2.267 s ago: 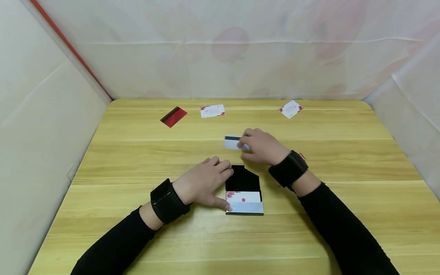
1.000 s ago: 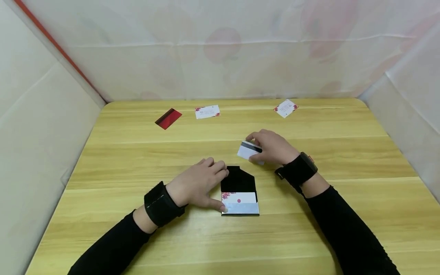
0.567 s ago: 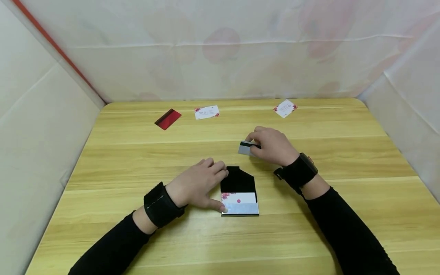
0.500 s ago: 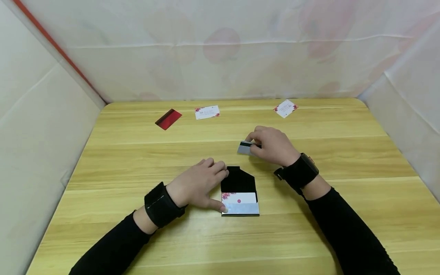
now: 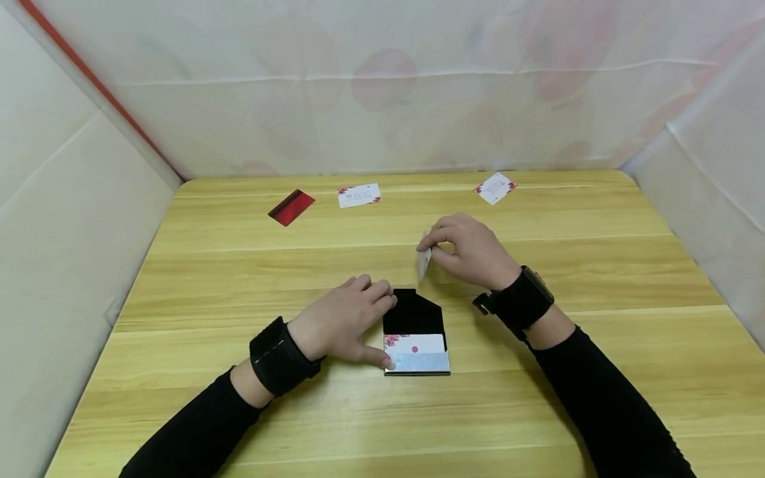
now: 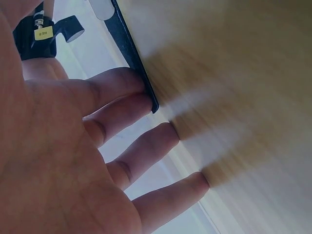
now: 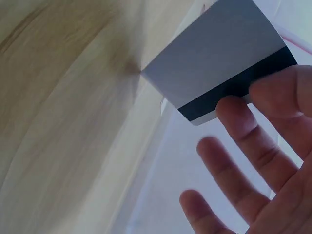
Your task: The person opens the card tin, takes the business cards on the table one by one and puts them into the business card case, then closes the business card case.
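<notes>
Near the table's middle, my right hand (image 5: 475, 251) pinches a white magnetic-stripe card (image 5: 424, 260) between thumb and fingers. The card stands nearly edge-on in the head view; the right wrist view shows its dark stripe (image 7: 239, 83). A card case (image 5: 418, 362) lies with its black flap (image 5: 412, 312) unfolded toward the far side, a white card with pink flowers (image 5: 421, 343) showing in it. My left hand (image 5: 346, 322) rests along the case's left side, thumb on its lower corner. Its fingers (image 6: 141, 151) are fairly straight, and some touch the flap's edge.
At the back of the wooden table (image 5: 209, 398) lie a red striped card (image 5: 291, 208), a white floral business card (image 5: 359, 195) and another floral card (image 5: 495, 188) farther right. Pale cloth walls (image 5: 388, 126) enclose the back and sides.
My right hand has drawn the magnetic-stripe card right and off the table, then tilted it from flat to nearly edge-on. The left hand has stayed at the case.
</notes>
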Demonstrator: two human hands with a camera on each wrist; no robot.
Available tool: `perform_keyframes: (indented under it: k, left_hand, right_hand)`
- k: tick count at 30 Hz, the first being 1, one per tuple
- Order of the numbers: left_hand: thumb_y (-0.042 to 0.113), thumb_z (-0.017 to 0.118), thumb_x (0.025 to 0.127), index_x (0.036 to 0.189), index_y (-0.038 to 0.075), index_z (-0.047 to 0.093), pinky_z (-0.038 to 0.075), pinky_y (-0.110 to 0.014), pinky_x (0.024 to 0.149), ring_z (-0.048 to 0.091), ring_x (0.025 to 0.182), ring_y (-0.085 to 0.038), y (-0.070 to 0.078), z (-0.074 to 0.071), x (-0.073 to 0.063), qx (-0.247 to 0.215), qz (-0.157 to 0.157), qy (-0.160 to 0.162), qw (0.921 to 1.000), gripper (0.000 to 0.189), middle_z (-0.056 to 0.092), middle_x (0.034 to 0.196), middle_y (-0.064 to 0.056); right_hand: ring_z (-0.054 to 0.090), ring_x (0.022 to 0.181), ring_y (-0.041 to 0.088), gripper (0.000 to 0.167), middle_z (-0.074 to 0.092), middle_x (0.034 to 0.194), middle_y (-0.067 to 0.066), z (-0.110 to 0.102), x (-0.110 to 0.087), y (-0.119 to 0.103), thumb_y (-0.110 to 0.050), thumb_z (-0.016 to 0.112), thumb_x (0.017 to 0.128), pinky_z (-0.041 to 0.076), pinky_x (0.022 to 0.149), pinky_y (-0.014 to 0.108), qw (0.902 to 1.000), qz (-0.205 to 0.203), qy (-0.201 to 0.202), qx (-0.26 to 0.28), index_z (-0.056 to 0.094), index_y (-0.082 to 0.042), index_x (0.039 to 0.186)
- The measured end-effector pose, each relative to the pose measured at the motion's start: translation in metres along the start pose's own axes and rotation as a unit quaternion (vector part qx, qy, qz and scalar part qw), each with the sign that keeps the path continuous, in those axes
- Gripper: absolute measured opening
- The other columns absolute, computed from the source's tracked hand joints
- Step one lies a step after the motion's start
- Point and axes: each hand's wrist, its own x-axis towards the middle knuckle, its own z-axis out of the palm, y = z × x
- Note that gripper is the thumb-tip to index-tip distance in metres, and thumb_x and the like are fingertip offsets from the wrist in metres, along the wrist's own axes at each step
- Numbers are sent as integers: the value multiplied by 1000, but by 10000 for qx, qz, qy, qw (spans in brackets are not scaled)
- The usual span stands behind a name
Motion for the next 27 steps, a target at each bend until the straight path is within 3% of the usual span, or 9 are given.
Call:
perform_keyframes:
  k: [5, 8, 13, 16, 23, 27]
  left_hand:
    - [84, 58, 75, 142, 9, 52, 43, -41, 103, 46, 107, -21, 0, 0, 1, 44, 7, -17, 10000, 100, 50, 132, -2]
    - [84, 58, 75, 142, 9, 53, 43, -41, 103, 46, 106, -21, 1, 0, 2, 23, 24, -13, 10000, 100, 50, 131, -2]
    - [84, 57, 75, 141, 9, 53, 43, -42, 103, 46, 106, -21, 1, -1, 2, 19, 10, -34, 10000, 100, 50, 130, -2]
    - [84, 57, 75, 142, 9, 52, 42, -43, 105, 46, 107, -21, 1, 0, 2, 43, -7, -50, 10000, 101, 50, 132, -2]
    - [84, 57, 75, 144, 9, 51, 43, -43, 104, 46, 107, -21, 1, 0, 2, 81, -19, -50, 10000, 102, 50, 133, -3]
    - [84, 57, 75, 143, 9, 51, 43, -43, 104, 46, 107, -21, 1, 0, 2, 81, -5, -46, 10000, 102, 50, 133, -3]
  right_hand:
    - [57, 73, 12, 34, 73, 103, -4, -1, -1, -1, -5, 50, 91, 39, 60, 29, 9996, 148, -34, 230, 80, -18, 101]
    - [61, 81, 11, 39, 73, 104, -2, -1, -1, -1, -6, 43, 92, 40, 60, 28, 9989, 218, -95, 398, 80, -16, 100]
    - [54, 66, 10, 30, 74, 96, -3, -1, -1, 1, -6, 52, 89, 35, 53, 26, 9990, 169, -14, 420, 79, -16, 95]
    - [54, 64, 8, 28, 74, 92, -3, -1, -1, 0, -1, 55, 85, 40, 55, 25, 9991, 33, 54, 421, 77, -16, 94]
    - [52, 57, 8, 35, 66, 82, -4, -1, 0, -1, 0, 56, 84, 42, 52, 26, 9984, -36, -91, 564, 70, -14, 114]
    - [48, 54, 10, 25, 62, 75, -6, -1, -1, -2, -4, 58, 85, 38, 50, 26, 9980, 58, -176, 605, 72, -16, 103]
